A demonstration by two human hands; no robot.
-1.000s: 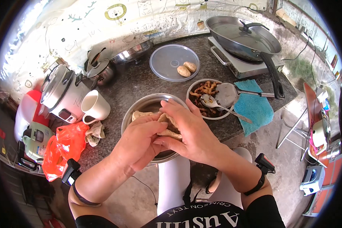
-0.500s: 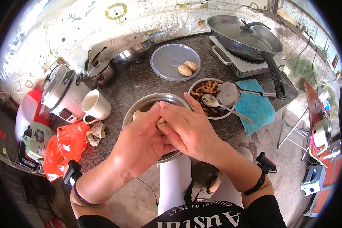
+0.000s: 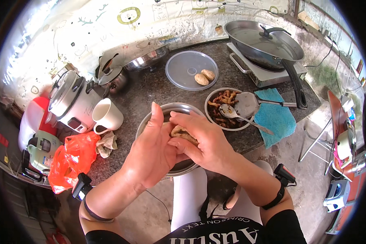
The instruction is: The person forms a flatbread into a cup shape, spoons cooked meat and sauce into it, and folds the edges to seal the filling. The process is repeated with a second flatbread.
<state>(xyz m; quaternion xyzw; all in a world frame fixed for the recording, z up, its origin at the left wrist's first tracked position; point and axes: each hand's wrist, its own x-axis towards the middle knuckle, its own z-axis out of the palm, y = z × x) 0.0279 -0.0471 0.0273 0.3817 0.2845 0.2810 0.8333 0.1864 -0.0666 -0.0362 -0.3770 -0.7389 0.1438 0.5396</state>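
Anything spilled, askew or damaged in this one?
No spill is visible. The wall sheet stands out: dark blotches along its lower part, probably grime or wear. On the left, the orange-red plastic bag lies crumpled, merely untidy. The dough in the right hand is partly hidden; what shows looks unremarkable.

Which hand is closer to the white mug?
The left hand. It is to the right of the white mug and a bit nearer the person's body; the right hand is farther right, beyond the left one.
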